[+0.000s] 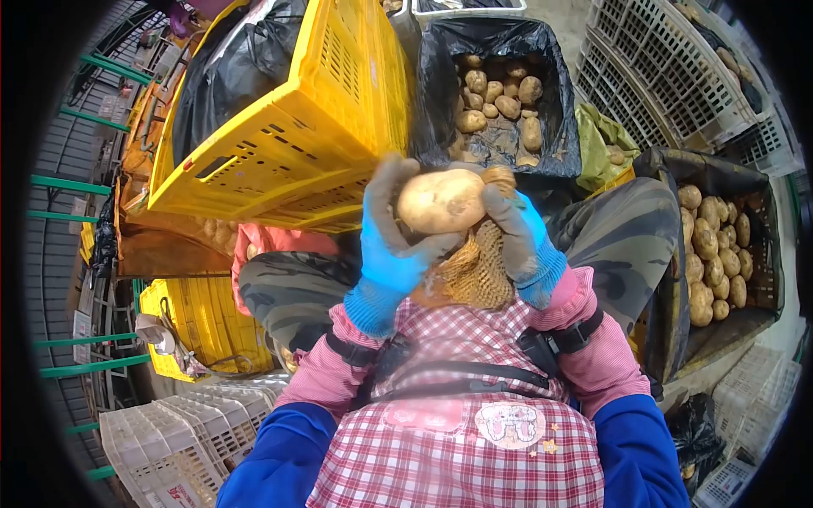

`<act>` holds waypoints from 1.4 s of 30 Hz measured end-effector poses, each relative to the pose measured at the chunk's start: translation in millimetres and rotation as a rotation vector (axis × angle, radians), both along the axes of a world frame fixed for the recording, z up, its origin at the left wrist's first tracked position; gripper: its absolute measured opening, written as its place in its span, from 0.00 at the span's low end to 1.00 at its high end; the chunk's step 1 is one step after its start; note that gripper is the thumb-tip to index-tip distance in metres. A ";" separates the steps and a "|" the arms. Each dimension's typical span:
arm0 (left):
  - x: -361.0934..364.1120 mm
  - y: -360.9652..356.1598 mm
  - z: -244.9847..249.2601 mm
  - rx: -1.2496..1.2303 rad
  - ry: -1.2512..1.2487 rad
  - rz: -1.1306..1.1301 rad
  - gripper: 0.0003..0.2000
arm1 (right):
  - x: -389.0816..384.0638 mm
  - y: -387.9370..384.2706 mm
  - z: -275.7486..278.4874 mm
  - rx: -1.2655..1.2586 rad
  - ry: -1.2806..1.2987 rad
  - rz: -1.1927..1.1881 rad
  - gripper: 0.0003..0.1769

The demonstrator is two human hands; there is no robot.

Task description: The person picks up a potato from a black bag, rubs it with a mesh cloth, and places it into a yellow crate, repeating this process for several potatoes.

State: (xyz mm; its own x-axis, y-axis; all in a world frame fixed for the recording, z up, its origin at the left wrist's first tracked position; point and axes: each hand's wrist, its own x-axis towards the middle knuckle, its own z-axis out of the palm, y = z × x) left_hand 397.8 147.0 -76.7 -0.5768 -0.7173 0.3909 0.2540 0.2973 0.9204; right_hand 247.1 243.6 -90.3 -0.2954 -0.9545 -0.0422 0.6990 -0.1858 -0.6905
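A large pale potato with dark dirt specks is held up in front of my lap. My left hand, in a blue glove with a dirty grey palm, is closed around its left side. My right hand, gloved the same way, pinches a yellow-brown mesh net at the potato's right end. Part of the net bunches above the right fingers, and the rest hangs below the potato toward the checked apron. The fingertips behind the potato are hidden.
A tilted yellow crate with black plastic stands close ahead on the left. Beyond my hands is a black-lined crate of potatoes. Another lined crate of potatoes is on the right. White crates stand at lower left.
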 end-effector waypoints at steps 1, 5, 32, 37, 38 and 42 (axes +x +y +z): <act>-1.8 -0.2 6.1 0.179 -0.003 -0.058 0.49 | 1.3 -0.6 2.2 -0.028 -0.046 -0.017 0.34; -11.5 -2.4 11.2 0.326 -0.046 -0.145 0.48 | 6.1 -3.0 4.1 -0.091 -0.022 -0.121 0.30; -286.1 151.7 101.7 -0.698 -0.612 -0.892 0.35 | -46.2 10.5 -28.3 0.076 -0.496 -0.692 0.15; -386.1 178.9 15.0 -0.909 -0.599 -1.021 0.26 | -46.5 39.7 -14.6 0.149 -0.379 -0.706 0.22; -393.9 163.2 44.6 -0.829 -0.694 -1.069 0.23 | -45.8 48.1 -9.3 0.162 -0.349 -0.693 0.23; -441.0 8.8 75.7 -0.366 -0.748 -0.782 0.20 | -69.9 87.2 14.0 0.187 -0.170 -0.603 0.28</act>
State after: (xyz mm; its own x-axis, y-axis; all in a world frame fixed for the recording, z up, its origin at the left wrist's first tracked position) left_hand -43.2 155.8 -1.1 -0.9915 0.0268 -0.1274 -0.0883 0.5805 0.8095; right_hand 177.3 330.8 -76.2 -0.7512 -0.5954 -0.2848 0.6121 -0.4671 -0.6381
